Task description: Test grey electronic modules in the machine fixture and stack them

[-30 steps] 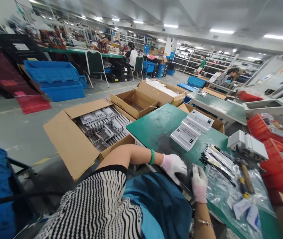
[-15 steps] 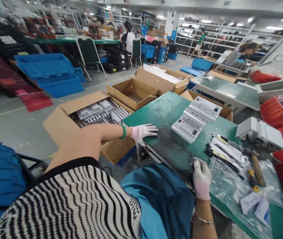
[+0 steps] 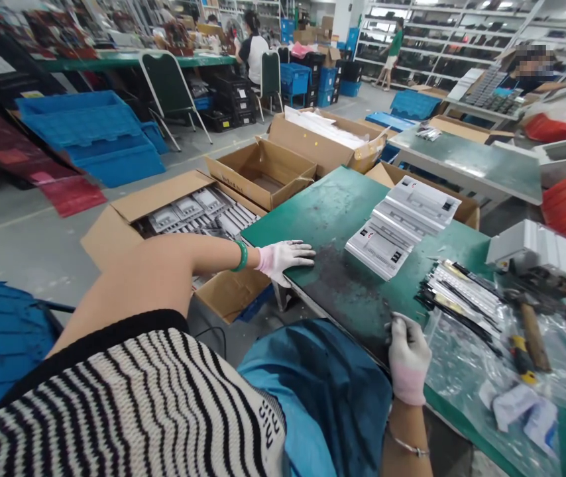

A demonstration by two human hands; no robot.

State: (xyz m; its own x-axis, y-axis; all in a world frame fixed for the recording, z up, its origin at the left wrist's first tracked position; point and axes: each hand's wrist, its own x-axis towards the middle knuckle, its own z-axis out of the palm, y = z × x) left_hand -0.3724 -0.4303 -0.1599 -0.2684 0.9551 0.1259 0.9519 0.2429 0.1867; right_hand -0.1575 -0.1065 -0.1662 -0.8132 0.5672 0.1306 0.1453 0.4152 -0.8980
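Note:
My left hand point(image 3: 287, 260), in a white and pink glove, lies flat with fingers stretched out on the near left corner of the green-topped table point(image 3: 325, 205). At the table's front edge my right hand point(image 3: 409, 354), gloved alike, rests with its fingers curled in. Dark marks show at its fingertips; whether it holds anything is hidden. Between and beyond both hands lie silver metal housings point(image 3: 402, 222) side by side. To the right of my right hand is a bundle of strips and black cables point(image 3: 462, 301) on clear plastic bags.
A hammer point(image 3: 534, 338), a yellow-and-black handled tool point(image 3: 521, 358) and a grey metal unit point(image 3: 541, 255) occupy the table's right side. An open carton point(image 3: 138, 205) of metal parts stands left, another carton point(image 3: 263, 172) behind. Co-workers are farther off.
The view has shifted slightly, tilting downward. Both hands keep their places on the table. A person at the back right now shows an outstretched arm.

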